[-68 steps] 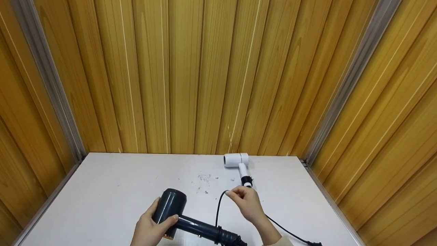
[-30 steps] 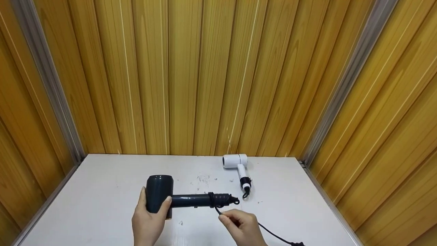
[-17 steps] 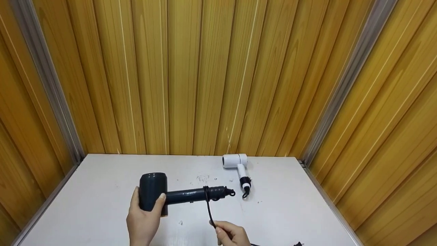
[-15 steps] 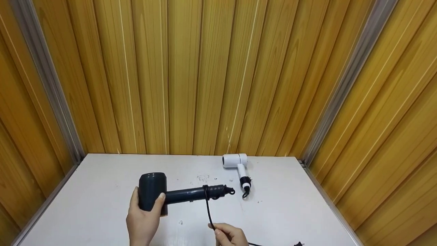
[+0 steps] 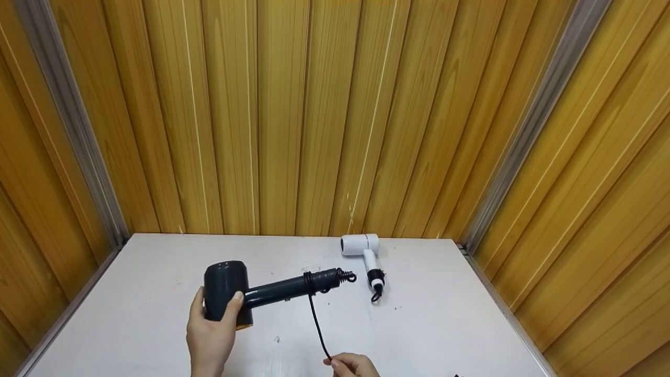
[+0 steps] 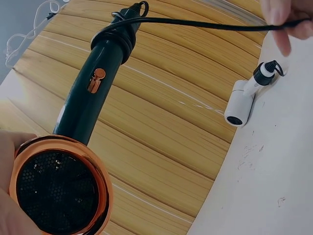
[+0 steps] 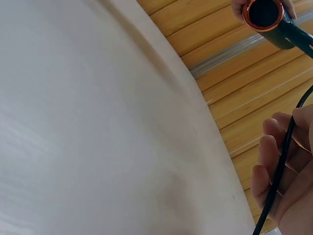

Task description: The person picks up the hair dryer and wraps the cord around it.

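Observation:
My left hand (image 5: 211,335) grips the barrel of a dark green hair dryer (image 5: 226,285) with a copper-coloured rim, held up off the table. Its handle points right and slightly upward, and a few turns of black cord (image 5: 318,327) circle it near the end. At the bottom of the head view my right hand (image 5: 353,365) pinches this cord, which runs taut down from the handle. In the right wrist view the cord crosses the palm of the right hand (image 7: 288,166). The left wrist view shows the copper switch (image 6: 96,80) on the handle.
A white hair dryer (image 5: 361,245), its black cord wound round the handle, lies at the back of the white table (image 5: 131,314). Wood-patterned panels (image 5: 282,115) wall the table on three sides. The plug's tip (image 5: 457,375) just shows at the bottom edge.
The green hair dryer has moved up and left, and its handle end has tilted upward. My right hand has moved down and left with the cord, drawing out a longer straight length.

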The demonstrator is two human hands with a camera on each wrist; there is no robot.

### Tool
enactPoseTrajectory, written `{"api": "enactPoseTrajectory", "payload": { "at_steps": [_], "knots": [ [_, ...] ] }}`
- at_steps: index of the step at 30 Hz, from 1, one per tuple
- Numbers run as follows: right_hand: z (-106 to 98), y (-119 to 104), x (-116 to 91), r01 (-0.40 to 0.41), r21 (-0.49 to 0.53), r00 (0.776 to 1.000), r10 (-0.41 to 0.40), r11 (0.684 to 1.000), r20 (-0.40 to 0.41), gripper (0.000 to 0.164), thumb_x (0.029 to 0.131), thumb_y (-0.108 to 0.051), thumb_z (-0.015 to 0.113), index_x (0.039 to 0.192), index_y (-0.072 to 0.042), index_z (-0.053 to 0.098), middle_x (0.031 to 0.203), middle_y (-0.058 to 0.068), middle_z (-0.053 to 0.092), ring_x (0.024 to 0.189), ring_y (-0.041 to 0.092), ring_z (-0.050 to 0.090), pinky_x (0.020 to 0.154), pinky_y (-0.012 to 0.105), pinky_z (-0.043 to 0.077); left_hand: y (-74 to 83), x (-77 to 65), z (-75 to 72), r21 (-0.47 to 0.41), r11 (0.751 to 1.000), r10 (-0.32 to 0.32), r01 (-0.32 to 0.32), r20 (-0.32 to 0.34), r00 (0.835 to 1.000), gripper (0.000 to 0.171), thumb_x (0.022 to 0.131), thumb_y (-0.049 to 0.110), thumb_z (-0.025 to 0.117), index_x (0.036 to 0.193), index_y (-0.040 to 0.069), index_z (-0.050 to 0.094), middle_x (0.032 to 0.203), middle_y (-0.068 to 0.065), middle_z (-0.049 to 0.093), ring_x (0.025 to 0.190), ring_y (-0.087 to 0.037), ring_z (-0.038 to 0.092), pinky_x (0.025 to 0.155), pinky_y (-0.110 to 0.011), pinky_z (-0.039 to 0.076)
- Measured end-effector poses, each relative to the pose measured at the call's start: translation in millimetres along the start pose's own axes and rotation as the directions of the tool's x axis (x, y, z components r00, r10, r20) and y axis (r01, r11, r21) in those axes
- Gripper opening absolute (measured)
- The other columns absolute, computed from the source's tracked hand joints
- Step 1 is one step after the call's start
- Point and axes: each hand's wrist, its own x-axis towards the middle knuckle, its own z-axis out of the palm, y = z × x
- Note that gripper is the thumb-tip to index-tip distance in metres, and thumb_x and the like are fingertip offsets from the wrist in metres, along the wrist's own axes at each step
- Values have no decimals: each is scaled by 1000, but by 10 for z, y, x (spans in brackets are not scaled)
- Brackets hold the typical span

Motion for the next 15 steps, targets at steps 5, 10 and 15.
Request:
{"api": "enactPoseTrajectory", "payload": {
  "at_steps": [5, 10, 15],
  "knots": [
    [-195, 172, 127, -96, -49, 995, 96, 994, -12, 41, 90, -33, 53, 94, 7, 64, 60, -7, 55, 49, 2, 45, 45, 15, 37, 10, -12, -15, -33, 999, -25, 26, 36, 999, 93, 77, 46, 65, 140, -3, 17, 124, -37, 38, 95, -50, 54, 63, -47, 49],
    [-375, 196, 246, -120, -131, 991, 112, 984, -67, 43, 89, -35, 53, 88, 6, 64, 58, -5, 53, 43, 3, 42, 41, 15, 36, 18, -25, -20, -11, 995, -99, 101, 108, 989, 96, 76, 51, 64, 141, 0, 17, 121, -32, 43, 96, -44, 56, 67, -43, 51],
    [-476, 116, 349, -86, -259, 989, 51, 962, -142, 38, 88, -36, 55, 77, -1, 65, 55, -5, 52, 44, 5, 44, 40, 15, 36, 23, -41, -13, 2, 991, -134, 136, 172, 976, 96, 75, 52, 65, 141, 1, 19, 114, -28, 49, 92, -35, 59, 67, -38, 53]
  ]
}}
